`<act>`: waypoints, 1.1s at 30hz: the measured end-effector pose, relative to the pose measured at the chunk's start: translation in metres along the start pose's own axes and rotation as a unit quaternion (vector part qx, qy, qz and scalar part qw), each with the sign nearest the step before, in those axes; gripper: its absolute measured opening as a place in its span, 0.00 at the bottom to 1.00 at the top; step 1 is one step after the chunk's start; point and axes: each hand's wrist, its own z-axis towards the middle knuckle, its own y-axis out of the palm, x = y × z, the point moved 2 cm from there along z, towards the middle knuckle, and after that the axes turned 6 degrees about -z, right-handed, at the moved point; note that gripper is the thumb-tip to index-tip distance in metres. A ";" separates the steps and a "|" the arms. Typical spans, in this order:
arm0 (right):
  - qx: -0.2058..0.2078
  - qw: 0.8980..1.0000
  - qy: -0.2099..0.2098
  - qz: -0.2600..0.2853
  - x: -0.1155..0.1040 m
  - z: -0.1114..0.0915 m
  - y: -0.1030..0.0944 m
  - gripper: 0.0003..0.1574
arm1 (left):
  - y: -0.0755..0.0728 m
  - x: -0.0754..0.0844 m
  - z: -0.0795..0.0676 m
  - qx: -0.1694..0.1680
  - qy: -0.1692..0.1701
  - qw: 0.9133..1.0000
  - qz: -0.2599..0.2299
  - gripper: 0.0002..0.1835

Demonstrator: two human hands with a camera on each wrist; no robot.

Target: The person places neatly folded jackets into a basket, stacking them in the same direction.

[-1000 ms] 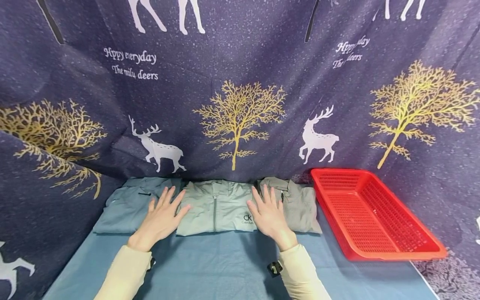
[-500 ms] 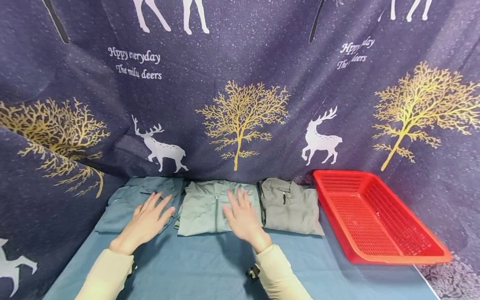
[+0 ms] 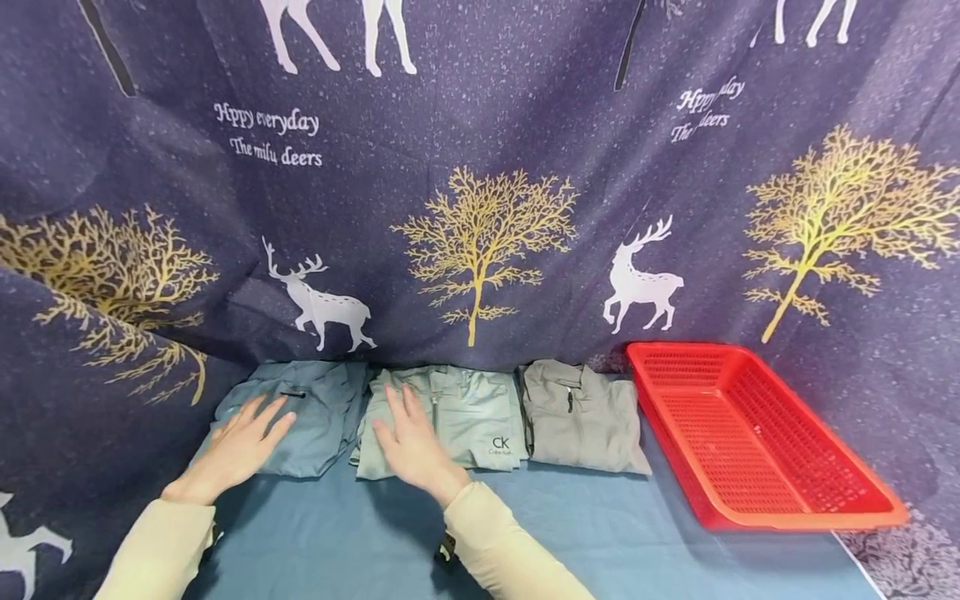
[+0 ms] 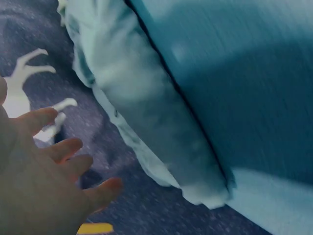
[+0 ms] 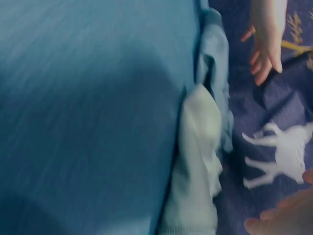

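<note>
Three folded garments lie side by side along the back of the table: a blue one (image 3: pixel 322 429), a pale green zip jacket (image 3: pixel 480 412) with a "CK" print, and a grey one (image 3: pixel 600 425) with a short zip. My left hand (image 3: pixel 232 450) is over the blue garment's left part, fingers spread and holding nothing. In the left wrist view a gap shows between that hand (image 4: pixel 44 181) and the folded blue cloth (image 4: pixel 142 103). My right hand (image 3: pixel 416 437), fingers extended, overlaps the green jacket's left half. Both hands appear in the right wrist view, beside the garments.
A red plastic basket (image 3: pixel 750 450) with perforated sides stands at the right, reaching the table's right edge. Blue cloth (image 3: pixel 585 533) covers the table. Behind it hangs a dark curtain (image 3: pixel 480 108) printed with deer and golden trees.
Both hands have moved left. The right hand passed from the grey garment across the green jacket to its left half; the left hand slid toward the blue garment's left side. The garments stay in place.
</note>
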 end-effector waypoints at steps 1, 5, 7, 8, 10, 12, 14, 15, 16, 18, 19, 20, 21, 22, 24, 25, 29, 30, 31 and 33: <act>-0.002 1.000 -0.001 0.001 -0.003 0.002 0.005 0.37 | -0.001 -0.004 0.000 -0.001 -0.002 1.000 0.003 0.39; -0.013 1.000 -0.001 0.011 -0.014 0.011 0.020 0.37 | -0.008 -0.021 0.003 -0.007 -0.014 1.000 0.022 0.41; -0.018 1.000 0.003 0.023 -0.017 0.016 0.026 0.37 | -0.010 -0.028 0.005 -0.014 -0.022 0.999 0.025 0.42; -0.021 0.999 0.006 0.028 -0.019 0.019 0.030 0.37 | -0.012 -0.032 0.006 -0.019 -0.026 0.999 0.027 0.43; -0.025 0.999 0.016 0.039 -0.023 0.026 0.036 0.38 | -0.015 -0.040 0.007 -0.031 -0.038 0.999 0.022 0.43; -0.027 0.998 0.032 0.053 -0.025 0.033 0.043 0.37 | -0.016 -0.048 0.010 -0.038 -0.043 0.998 0.017 0.43; -0.026 0.996 0.051 0.065 -0.028 0.041 0.049 0.37 | -0.018 -0.056 0.013 -0.045 -0.047 0.998 0.008 0.44; -0.024 0.995 0.063 0.074 -0.029 0.045 0.052 0.37 | -0.018 -0.059 0.014 -0.048 -0.048 0.998 0.002 0.44; -0.020 0.994 0.074 0.081 -0.031 0.049 0.055 0.37 | -0.018 -0.063 0.015 -0.051 -0.049 0.997 -0.003 0.44; -0.009 0.992 0.090 0.090 -0.033 0.056 0.063 0.37 | -0.017 -0.069 0.017 -0.060 -0.055 0.997 -0.012 0.45; -0.001 0.991 0.098 0.093 -0.033 0.060 0.066 0.37 | -0.017 -0.072 0.019 -0.063 -0.056 0.996 -0.017 0.45; 0.007 0.990 0.105 0.095 -0.033 0.063 0.069 0.37 | -0.017 -0.074 0.022 -0.066 -0.059 0.996 -0.022 0.46; 0.013 0.990 0.109 0.092 -0.034 0.066 0.073 0.37 | -0.017 -0.077 0.024 -0.067 -0.063 0.995 -0.027 0.46; 0.019 0.991 0.111 0.079 -0.034 0.068 0.077 0.37 | -0.017 -0.080 0.026 -0.069 -0.070 0.994 -0.035 0.46; 0.028 0.991 0.118 0.062 -0.035 0.070 0.085 0.39 | -0.016 -0.085 0.031 -0.070 -0.080 0.993 -0.044 0.47; 0.030 0.990 0.123 0.053 -0.035 0.070 0.088 0.39 | -0.015 -0.088 0.033 -0.069 -0.083 0.993 -0.046 0.48; 0.033 0.985 0.157 0.070 -0.037 0.069 0.098 0.43 | -0.011 -0.095 0.039 -0.074 -0.085 0.992 -0.052 0.50; 0.035 0.982 0.165 0.079 -0.037 0.070 0.099 0.44 | -0.011 -0.093 0.040 -0.078 -0.085 0.992 -0.054 0.50; 0.035 0.980 0.175 0.089 -0.037 0.071 0.100 0.44 | -0.010 -0.092 0.041 -0.080 -0.085 0.992 -0.056 0.50; 0.039 0.975 0.188 0.115 -0.039 0.073 0.099 0.46 | -0.011 -0.087 0.044 -0.082 -0.087 0.991 -0.057 0.50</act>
